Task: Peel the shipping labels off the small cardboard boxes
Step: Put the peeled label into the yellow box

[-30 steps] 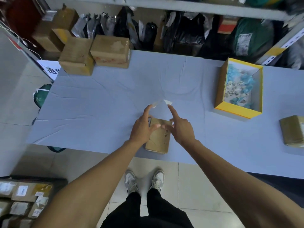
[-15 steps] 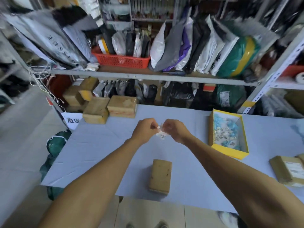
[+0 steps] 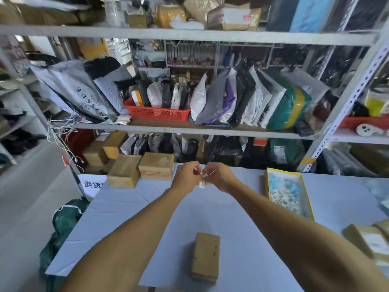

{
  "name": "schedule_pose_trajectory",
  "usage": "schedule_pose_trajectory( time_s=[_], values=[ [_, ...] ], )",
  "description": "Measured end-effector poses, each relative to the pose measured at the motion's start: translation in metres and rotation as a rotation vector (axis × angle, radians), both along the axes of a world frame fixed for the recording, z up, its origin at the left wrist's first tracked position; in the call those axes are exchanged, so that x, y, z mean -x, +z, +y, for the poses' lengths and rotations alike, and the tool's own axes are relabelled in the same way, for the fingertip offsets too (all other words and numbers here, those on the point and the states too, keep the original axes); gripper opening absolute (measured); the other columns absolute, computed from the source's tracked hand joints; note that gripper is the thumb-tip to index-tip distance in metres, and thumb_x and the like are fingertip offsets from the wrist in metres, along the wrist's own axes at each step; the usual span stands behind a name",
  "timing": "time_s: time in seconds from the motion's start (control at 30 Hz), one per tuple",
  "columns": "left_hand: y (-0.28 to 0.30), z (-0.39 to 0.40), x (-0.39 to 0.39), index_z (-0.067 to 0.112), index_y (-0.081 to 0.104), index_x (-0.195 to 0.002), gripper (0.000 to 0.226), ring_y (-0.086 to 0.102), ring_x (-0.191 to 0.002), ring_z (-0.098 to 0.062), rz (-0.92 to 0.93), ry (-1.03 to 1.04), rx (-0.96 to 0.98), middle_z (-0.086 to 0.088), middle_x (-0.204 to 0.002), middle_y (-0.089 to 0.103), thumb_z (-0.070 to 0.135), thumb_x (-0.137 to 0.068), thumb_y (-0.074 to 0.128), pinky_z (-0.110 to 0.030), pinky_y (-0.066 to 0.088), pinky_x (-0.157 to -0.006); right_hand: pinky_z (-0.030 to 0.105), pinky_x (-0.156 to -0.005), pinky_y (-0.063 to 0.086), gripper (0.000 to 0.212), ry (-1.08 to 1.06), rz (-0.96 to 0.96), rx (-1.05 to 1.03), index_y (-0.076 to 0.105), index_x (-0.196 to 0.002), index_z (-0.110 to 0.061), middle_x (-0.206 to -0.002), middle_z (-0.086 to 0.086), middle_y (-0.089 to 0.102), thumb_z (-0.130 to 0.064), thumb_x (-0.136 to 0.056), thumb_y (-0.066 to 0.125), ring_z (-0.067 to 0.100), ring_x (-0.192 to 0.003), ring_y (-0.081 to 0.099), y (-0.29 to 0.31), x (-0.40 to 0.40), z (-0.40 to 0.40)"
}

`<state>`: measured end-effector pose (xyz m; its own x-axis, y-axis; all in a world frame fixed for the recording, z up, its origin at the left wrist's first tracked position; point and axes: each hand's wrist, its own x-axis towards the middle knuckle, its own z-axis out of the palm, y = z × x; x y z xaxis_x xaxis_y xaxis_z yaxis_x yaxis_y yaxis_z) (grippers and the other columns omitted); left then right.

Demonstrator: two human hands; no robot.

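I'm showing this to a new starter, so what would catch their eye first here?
Both hands, left hand and right hand, pinch a crumpled white label above the table's middle. Below them lies a bare cardboard box near the front edge, and a yellow box sits at right.

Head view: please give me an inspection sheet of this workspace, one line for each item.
Surface: table under a pale blue cloth, creased.
Job's things: bare box near the front edge; peeled label held in the air; labelled box at the right edge.
Clutter: two boxes at the far left corner; yellow tray holding pale blue bits.
Hands: left hand and right hand both pinch the label above the table.
Cables: white cords hang from the left shelf.
Surroundings: shelves packed with parcels; red basket; green bag on the floor.
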<state>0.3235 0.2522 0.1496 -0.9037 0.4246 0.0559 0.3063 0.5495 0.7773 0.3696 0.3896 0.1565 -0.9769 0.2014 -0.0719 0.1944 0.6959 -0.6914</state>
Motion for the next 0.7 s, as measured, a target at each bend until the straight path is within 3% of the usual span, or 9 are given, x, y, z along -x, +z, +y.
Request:
schedule_pose_trajectory(
  time_s=[0.07,0.13,0.2,0.27,0.33,0.47,0.57,0.7],
  values=[
    [0.002,0.0,0.002,0.015,0.059,-0.071,0.016,0.057,-0.069,-0.023,-0.017,0.031,-0.022,-0.007,-0.075,0.064,0.007,-0.08,0.07,-0.032,0.05,-0.058,0.035,-0.07,0.055,0.023,0.029,-0.029,-0.005,0.069,-0.088,-0.022,-0.093,-0.005,0.067,-0.025,-0.069,0.082,0.014,-0.081,0.061,0.005,-0.001,-0.001],
    [0.002,-0.002,0.006,0.013,0.061,-0.07,0.016,0.06,-0.072,-0.024,-0.073,0.057,-0.062,-0.007,-0.077,0.065,0.007,-0.076,0.075,-0.039,0.056,-0.068,0.035,-0.07,0.055,0.028,0.055,-0.064,-0.031,0.069,-0.092,-0.025,-0.097,-0.005,0.066,-0.028,-0.068,0.083,0.014,-0.083,0.061,0.008,-0.003,0.0],
    [0.001,-0.004,0.007,0.013,0.063,-0.072,0.016,0.064,-0.073,-0.024,-0.154,0.072,-0.068,-0.008,-0.08,0.067,0.006,-0.075,0.077,-0.04,0.06,-0.072,0.035,-0.069,0.055,0.023,0.082,-0.101,-0.076,0.069,-0.092,-0.021,-0.094,-0.002,0.068,-0.026,-0.072,0.081,0.016,-0.083,0.063,0.01,-0.004,0.0],
    [-0.001,-0.003,0.006,0.014,0.063,-0.072,0.018,0.069,-0.079,-0.028,-0.225,0.049,-0.084,-0.012,-0.086,0.069,0.003,-0.076,0.077,-0.042,0.061,-0.075,0.034,-0.064,0.055,0.006,0.06,-0.104,-0.138,0.071,-0.082,-0.015,-0.083,0.004,0.071,-0.019,-0.079,0.073,0.016,-0.075,0.062,0.012,-0.001,-0.001],
    [-0.003,-0.003,0.004,0.013,0.064,-0.078,0.015,0.07,-0.087,-0.033,-0.262,0.02,-0.117,-0.018,-0.094,0.069,0.002,-0.079,0.074,-0.046,0.06,-0.079,0.029,-0.056,0.052,0.009,0.011,-0.104,-0.171,0.07,-0.075,-0.012,-0.074,0.007,0.072,-0.014,-0.083,0.066,0.012,-0.065,0.062,0.013,0.001,-0.002],
    [0.0,-0.006,0.005,0.008,0.072,-0.097,0.012,0.068,-0.096,-0.029,-0.301,-0.142,-0.105,-0.013,-0.102,0.071,0.007,-0.085,0.07,-0.044,0.058,-0.087,0.026,-0.062,0.055,0.01,-0.038,-0.148,-0.169,0.068,-0.083,-0.007,-0.075,0.009,0.073,-0.016,-0.087,0.067,0.015,-0.066,0.07,0.011,0.0,0.006],
    [0.008,-0.007,0.005,0.012,0.074,-0.097,0.018,0.067,-0.093,-0.025,-0.204,-0.238,0.052,-0.008,-0.098,0.073,0.012,-0.079,0.078,-0.039,0.056,-0.082,0.023,-0.062,0.055,0.013,-0.048,-0.144,-0.126,0.068,-0.086,-0.006,-0.076,0.01,0.074,-0.019,-0.087,0.07,0.013,-0.065,0.071,0.009,-0.002,0.006],
    [0.013,-0.005,0.006,0.008,0.075,-0.094,0.011,0.067,-0.082,-0.023,-0.031,-0.159,0.199,-0.008,-0.092,0.072,0.012,-0.085,0.071,-0.029,0.051,-0.066,0.022,-0.066,0.055,0.011,0.044,-0.16,-0.121,0.073,-0.092,-0.008,-0.081,0.007,0.075,-0.014,-0.088,0.065,0.009,-0.07,0.072,0.009,-0.005,0.001]
  ],
)
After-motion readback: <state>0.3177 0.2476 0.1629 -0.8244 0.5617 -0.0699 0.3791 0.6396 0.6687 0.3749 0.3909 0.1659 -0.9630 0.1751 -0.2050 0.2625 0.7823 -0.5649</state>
